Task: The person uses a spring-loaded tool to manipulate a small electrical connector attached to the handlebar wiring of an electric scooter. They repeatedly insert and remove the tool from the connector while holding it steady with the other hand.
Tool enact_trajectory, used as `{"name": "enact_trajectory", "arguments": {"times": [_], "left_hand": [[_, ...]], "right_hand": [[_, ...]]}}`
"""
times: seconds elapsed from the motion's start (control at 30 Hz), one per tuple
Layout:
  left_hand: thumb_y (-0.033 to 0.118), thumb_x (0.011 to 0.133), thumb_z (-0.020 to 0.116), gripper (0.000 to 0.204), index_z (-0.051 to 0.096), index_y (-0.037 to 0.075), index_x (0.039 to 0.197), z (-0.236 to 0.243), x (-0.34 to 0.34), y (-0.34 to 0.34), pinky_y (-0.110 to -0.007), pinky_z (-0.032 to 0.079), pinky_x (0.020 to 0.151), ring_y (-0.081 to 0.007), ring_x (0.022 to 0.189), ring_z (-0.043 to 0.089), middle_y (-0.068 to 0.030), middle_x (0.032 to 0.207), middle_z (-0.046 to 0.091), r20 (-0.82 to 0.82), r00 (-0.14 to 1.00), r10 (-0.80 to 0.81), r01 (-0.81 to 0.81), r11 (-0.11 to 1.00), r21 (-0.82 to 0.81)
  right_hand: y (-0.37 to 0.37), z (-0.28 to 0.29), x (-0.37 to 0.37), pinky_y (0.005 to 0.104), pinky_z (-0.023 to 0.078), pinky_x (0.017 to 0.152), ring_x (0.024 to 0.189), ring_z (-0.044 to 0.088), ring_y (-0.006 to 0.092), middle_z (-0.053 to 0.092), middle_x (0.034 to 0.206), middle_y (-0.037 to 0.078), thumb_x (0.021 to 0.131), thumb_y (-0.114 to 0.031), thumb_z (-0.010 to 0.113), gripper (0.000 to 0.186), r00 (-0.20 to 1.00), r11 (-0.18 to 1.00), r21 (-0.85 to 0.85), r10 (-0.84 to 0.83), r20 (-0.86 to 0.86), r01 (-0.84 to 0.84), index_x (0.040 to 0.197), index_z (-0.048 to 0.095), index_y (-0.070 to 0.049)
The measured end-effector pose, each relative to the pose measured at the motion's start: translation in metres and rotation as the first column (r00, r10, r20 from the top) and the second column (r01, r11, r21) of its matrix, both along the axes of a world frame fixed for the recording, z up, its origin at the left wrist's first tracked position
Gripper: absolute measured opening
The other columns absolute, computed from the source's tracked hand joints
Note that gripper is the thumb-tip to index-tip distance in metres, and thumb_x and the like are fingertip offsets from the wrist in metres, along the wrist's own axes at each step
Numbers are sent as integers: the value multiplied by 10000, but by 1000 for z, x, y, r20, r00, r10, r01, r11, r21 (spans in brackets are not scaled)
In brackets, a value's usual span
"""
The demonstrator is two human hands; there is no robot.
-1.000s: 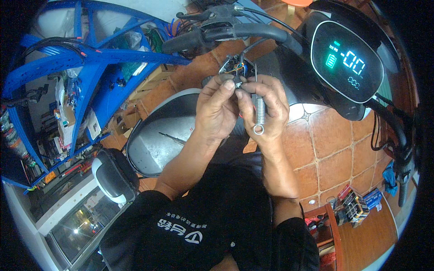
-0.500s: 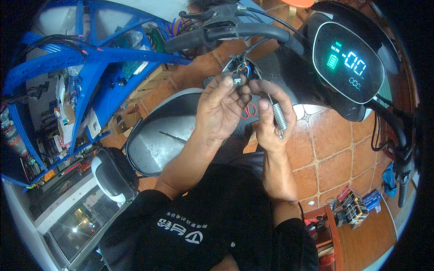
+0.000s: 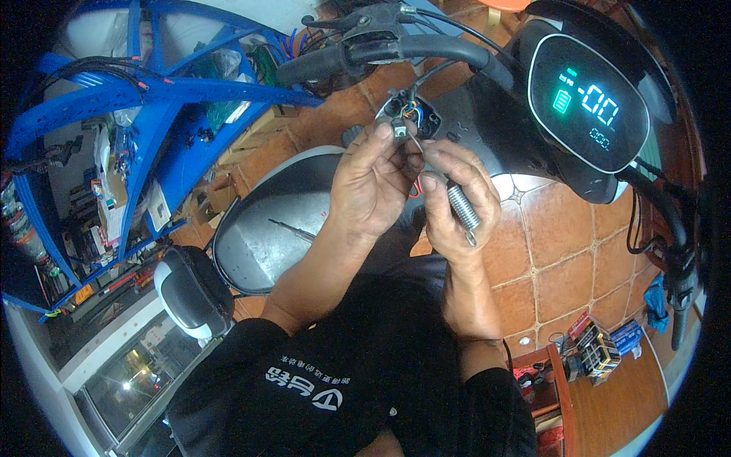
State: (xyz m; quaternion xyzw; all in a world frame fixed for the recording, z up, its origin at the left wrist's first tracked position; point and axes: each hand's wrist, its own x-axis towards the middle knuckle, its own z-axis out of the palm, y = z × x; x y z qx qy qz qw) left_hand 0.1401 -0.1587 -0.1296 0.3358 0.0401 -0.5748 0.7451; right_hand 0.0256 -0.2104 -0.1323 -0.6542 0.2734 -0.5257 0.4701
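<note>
1. Floor (image 3: 560, 228): orange-brown tile with pale joints, right of center and beneath the work.
2. Blue rack (image 3: 190, 93): upper left of the frame. Its compartments contain clear plastic bags (image 3: 221, 65), papers (image 3: 114, 206) and other mixed stock too small to identify. Black cables (image 3: 99, 72) with red tips lie across one blue member.
3. Dark scooter front (image 3: 487, 114): upper right of the frame. It carries a lit display (image 3: 590, 107); a black handlebar (image 3: 419, 49) spans the top center.
4. Grey panel (image 3: 266, 236): left of center, dark-rimmed. A slim dark tool (image 3: 289, 229) lies on it.
5. Wooden table (image 3: 620, 404): lower right of the frame. It supports a black-and-orange carton (image 3: 601, 358) and a blue carton (image 3: 627, 337); their contents are not visible.
6. Reddish wooden compartment (image 3: 566, 388): at the left side of the table, holding red and black items that are not distinct.
7. Left hand (image 3: 371, 183): center of the frame. Thumb and fingers are clamped on the small black part (item 11).
8. Right hand (image 3: 449, 225): just right of the left hand. Thumb and fingers are closed around the coil spring (item 10).
9. Open housing (image 3: 432, 120): above the hands, containing orange, blue and white wires (image 3: 415, 113).
10. Coil spring (image 3: 463, 206): slanted through the right hand, its looped end toward the lower right.
11. Small black part (image 3: 400, 132): pale square face exposed, at the left fingertips, just below the housing.
</note>
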Motion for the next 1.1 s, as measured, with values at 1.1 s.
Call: {"name": "enact_trajectory", "arguments": {"times": [1.1], "left_hand": [[188, 905, 602, 162, 613, 59, 1002, -1, -2, 0, -312, 516, 745, -170, 835, 632, -74, 967, 669, 8, 1000, 12, -12, 1000, 3]], "right_hand": [[-1, -4, -1, 325, 520, 717, 808, 672, 245, 683, 873, 146, 753, 25, 693, 143, 998, 998, 69, 6, 62, -10, 879, 627, 12]]}}
